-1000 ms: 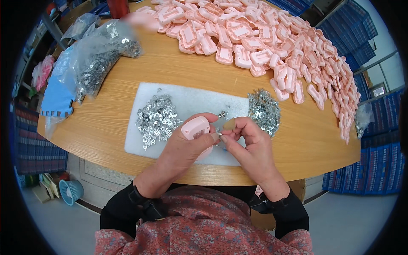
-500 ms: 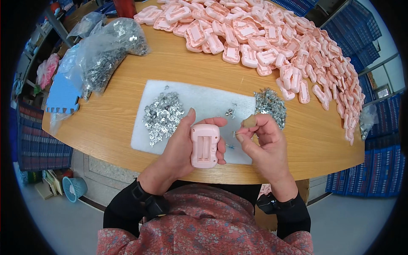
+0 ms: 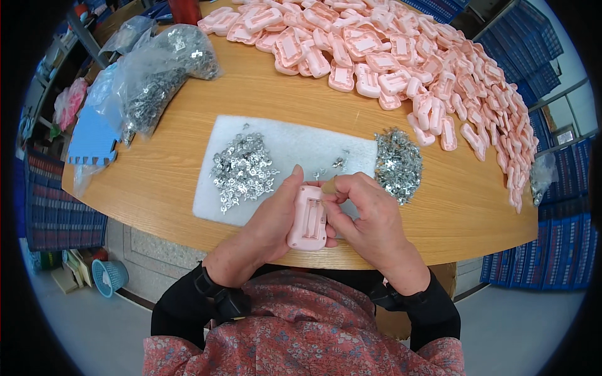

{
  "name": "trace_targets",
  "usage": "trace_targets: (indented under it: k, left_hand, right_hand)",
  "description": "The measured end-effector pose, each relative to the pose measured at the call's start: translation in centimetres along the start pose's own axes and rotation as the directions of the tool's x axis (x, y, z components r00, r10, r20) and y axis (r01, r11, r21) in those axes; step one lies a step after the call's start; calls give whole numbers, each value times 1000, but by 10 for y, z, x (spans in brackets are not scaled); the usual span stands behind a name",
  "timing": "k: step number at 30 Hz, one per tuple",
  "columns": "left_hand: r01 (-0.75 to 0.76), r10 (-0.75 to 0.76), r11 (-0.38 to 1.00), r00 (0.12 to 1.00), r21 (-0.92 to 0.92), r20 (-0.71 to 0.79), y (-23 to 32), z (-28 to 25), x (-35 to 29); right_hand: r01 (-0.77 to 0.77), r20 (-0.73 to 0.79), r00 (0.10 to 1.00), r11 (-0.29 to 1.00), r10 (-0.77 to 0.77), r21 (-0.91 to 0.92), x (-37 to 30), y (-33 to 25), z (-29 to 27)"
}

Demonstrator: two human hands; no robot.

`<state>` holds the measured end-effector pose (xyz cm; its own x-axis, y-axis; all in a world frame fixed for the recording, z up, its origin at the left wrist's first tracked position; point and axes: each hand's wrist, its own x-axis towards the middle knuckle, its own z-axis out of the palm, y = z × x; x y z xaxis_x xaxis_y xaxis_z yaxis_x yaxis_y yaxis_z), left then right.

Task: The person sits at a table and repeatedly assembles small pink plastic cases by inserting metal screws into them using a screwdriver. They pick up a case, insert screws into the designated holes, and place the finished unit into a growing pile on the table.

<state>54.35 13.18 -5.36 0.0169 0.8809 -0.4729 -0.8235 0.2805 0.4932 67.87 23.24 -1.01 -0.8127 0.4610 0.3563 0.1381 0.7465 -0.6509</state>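
Now the right hand (image 3: 375, 216) has reached the pink casing (image 3: 304, 237), seemingly centring work there; whether its fingers (image 3: 352, 187) pinch anything, I can't tell. The left hand (image 3: 271, 222) grasps the casing partly over the mat (image 3: 301, 143).

On my left, a blue foam mat (image 3: 93, 141) with a notched edge lies at the rim of the wooden surface (image 3: 153, 178). A red container (image 3: 185, 11), partly out of view, stands at the far left. A light-blue basket (image 3: 104, 283) sits on the floor (image 3: 94, 329) below. Stacked blue trays (image 3: 536, 241) stand on my right; a pink bag (image 3: 70, 103), beyond the surface on my left.
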Motion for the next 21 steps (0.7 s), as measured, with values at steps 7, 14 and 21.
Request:
trace_targets:
  k: [7, 14, 21]
  left_hand:
    - [26, -26, 1000, 1000, 14, 2, -3, -4, 3]
    - [-1, 2, 999, 999, 33, -46, -7, -3, 6]
    - [-4, 4, 999, 1000, 47, -16, -6, 1, 3]
  right_hand:
    - [4, 15, 1000, 998, -4, -57, -3, 0, 5]
    - [148, 30, 989, 971, -144, -187, -7, -1, 9]
    - [117, 85, 991, 965, -99, -233, -7, -5, 3]
